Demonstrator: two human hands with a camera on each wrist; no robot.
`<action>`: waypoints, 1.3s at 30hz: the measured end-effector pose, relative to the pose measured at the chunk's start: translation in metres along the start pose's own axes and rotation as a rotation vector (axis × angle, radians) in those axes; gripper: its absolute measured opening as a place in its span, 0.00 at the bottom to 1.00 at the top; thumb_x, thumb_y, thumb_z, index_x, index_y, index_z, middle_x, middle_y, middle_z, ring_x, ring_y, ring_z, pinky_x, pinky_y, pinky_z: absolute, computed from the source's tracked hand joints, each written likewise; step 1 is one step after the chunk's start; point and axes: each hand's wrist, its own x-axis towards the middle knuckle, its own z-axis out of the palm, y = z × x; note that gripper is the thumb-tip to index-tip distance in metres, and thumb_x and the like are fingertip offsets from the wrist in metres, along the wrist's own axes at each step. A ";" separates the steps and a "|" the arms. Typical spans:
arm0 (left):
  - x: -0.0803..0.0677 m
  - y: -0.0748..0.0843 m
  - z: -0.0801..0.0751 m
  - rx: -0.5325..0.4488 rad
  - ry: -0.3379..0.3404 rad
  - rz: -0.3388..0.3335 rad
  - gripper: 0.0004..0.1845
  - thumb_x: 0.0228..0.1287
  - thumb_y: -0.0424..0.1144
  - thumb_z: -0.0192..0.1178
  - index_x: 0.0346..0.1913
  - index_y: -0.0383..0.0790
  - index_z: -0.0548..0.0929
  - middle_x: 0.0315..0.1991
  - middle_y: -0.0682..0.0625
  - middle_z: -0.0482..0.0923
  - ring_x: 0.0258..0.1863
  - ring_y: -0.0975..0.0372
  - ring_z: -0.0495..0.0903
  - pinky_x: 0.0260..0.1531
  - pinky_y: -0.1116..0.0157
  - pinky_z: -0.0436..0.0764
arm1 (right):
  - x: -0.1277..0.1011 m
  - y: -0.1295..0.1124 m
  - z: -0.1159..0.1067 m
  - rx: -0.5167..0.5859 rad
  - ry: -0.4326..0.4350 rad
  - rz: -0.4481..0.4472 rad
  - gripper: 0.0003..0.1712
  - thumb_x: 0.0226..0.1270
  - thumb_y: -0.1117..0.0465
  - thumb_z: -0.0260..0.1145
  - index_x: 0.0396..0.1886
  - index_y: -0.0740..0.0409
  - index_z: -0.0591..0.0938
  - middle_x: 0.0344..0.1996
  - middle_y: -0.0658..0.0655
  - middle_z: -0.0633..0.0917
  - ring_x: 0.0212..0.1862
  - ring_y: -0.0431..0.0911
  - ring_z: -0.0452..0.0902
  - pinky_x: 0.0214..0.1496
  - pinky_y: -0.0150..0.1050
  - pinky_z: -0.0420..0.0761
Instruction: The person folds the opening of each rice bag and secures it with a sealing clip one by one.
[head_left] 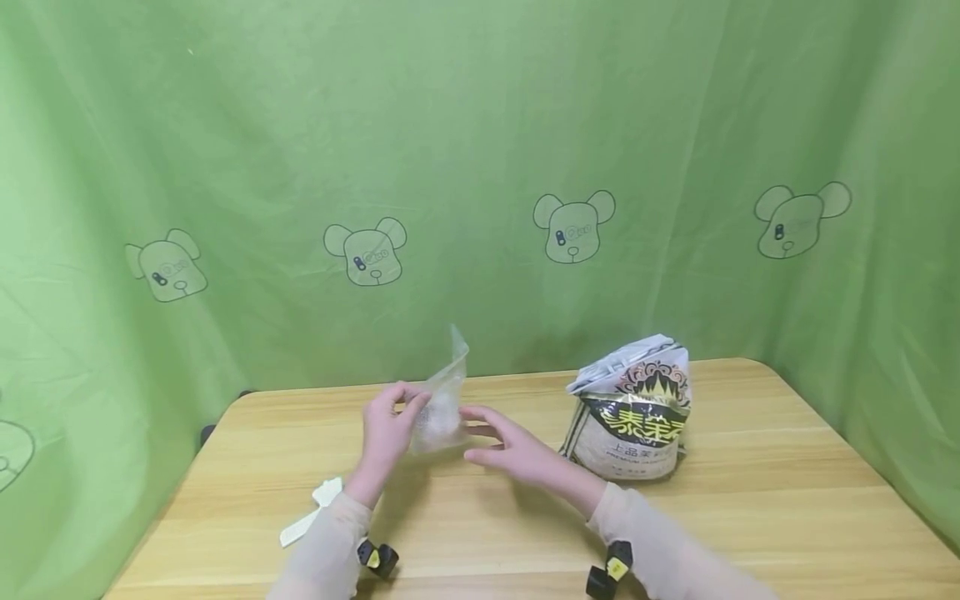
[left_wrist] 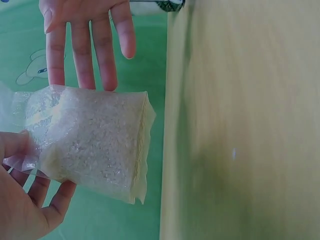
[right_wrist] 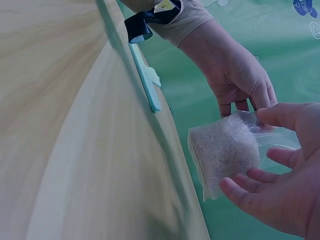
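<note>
Both sleeves sit nearest, with the left hand (head_left: 386,429) pinching a small clear bag of rice (head_left: 438,412) above the counter (head_left: 750,508), and the right hand (head_left: 513,454) released, its straight fingers (left_wrist: 82,60) at the bag's side. Rice fills the small bag, whose top looks unsealed, so closing seems left. Big rice sack (head_left: 637,421) stands just right; open counter lies ahead, edges well apart.

Upright clear rice pouch (head_left: 440,408), held aloft
</note>
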 end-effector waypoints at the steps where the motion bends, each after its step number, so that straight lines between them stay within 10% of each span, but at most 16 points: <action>1: 0.000 -0.001 0.003 -0.003 -0.005 0.003 0.03 0.59 0.35 0.67 0.30 0.39 0.85 0.34 0.46 0.87 0.40 0.56 0.83 0.44 0.59 0.83 | -0.002 0.001 -0.001 0.000 0.001 0.000 0.37 0.68 0.62 0.63 0.73 0.61 0.59 0.73 0.66 0.62 0.71 0.64 0.63 0.67 0.57 0.71; 39: -0.020 0.006 0.045 -0.204 -0.167 -0.095 0.04 0.59 0.34 0.67 0.31 0.35 0.85 0.34 0.42 0.86 0.37 0.64 0.79 0.46 0.64 0.78 | -0.052 -0.008 -0.053 -0.103 -0.124 0.104 0.25 0.76 0.62 0.50 0.69 0.63 0.66 0.70 0.69 0.67 0.68 0.66 0.65 0.69 0.62 0.66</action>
